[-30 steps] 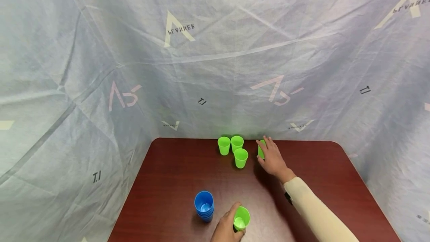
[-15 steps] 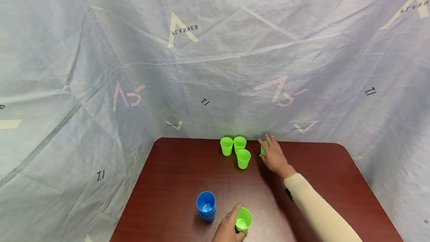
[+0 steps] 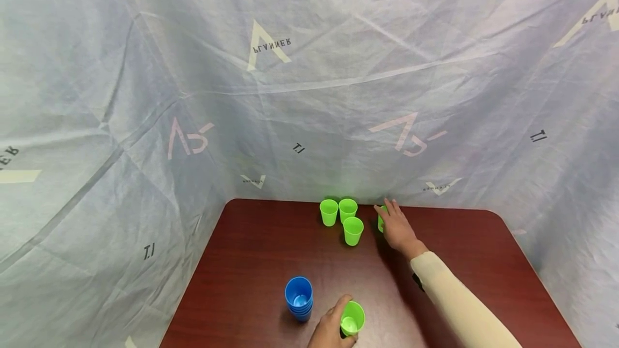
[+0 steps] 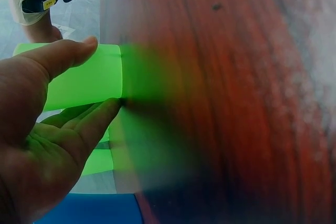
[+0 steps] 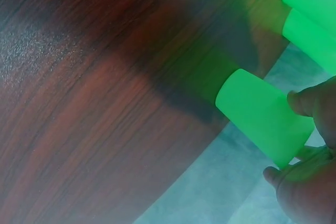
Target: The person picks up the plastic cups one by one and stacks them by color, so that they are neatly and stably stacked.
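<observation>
Near the front of the table, my left hand (image 3: 331,327) grips an upright green cup (image 3: 353,318), thumb on one side and fingers on the other, as the left wrist view shows of the hand (image 4: 47,114) and cup (image 4: 89,74). Just left of it stands a stack of blue cups (image 3: 299,298). At the back edge, my right hand (image 3: 399,230) holds another green cup (image 3: 381,220) around its rim end; the right wrist view shows thumb and fingers (image 5: 315,129) on either side of that cup (image 5: 262,116).
Three green cups (image 3: 329,212) (image 3: 347,210) (image 3: 353,231) stand close together at the back, left of my right hand. Grey printed cloth (image 3: 329,79) hangs behind the dark red table (image 3: 251,262) and along its sides.
The whole head view has shifted slightly, with everything a little farther right and lower. Both hands stay at the same cups, and no cup has visibly moved on the table.
</observation>
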A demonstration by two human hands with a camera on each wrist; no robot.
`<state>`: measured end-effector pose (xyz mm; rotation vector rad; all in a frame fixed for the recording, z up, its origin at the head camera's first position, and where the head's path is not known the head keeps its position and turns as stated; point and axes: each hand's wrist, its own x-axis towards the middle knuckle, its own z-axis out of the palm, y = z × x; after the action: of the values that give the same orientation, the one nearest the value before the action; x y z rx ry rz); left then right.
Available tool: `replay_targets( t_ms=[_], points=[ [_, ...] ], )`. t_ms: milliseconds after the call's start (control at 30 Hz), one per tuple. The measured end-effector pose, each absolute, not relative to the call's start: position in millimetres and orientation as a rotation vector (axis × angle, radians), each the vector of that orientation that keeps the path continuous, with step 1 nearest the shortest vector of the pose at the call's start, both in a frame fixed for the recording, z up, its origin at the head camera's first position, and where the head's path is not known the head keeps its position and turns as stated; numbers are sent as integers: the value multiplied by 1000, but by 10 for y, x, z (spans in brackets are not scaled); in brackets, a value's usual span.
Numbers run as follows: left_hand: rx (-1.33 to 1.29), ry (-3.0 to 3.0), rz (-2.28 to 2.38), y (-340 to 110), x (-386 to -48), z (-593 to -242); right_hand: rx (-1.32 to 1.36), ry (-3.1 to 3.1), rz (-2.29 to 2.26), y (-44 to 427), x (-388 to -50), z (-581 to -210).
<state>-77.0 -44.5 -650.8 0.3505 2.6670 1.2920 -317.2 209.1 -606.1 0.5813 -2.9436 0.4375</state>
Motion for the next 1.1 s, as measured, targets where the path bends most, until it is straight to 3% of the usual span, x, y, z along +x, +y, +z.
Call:
replay_targets(
  t_ms=[667,1100],
  points=[
    [346,2672,1287,-435,-769,-6530,636,-2821,466,2102,-2981,-6037],
    [377,2685,1291,-444,-774,-6554,510,-2779,582,2031,-2878,-5900]
  ],
)
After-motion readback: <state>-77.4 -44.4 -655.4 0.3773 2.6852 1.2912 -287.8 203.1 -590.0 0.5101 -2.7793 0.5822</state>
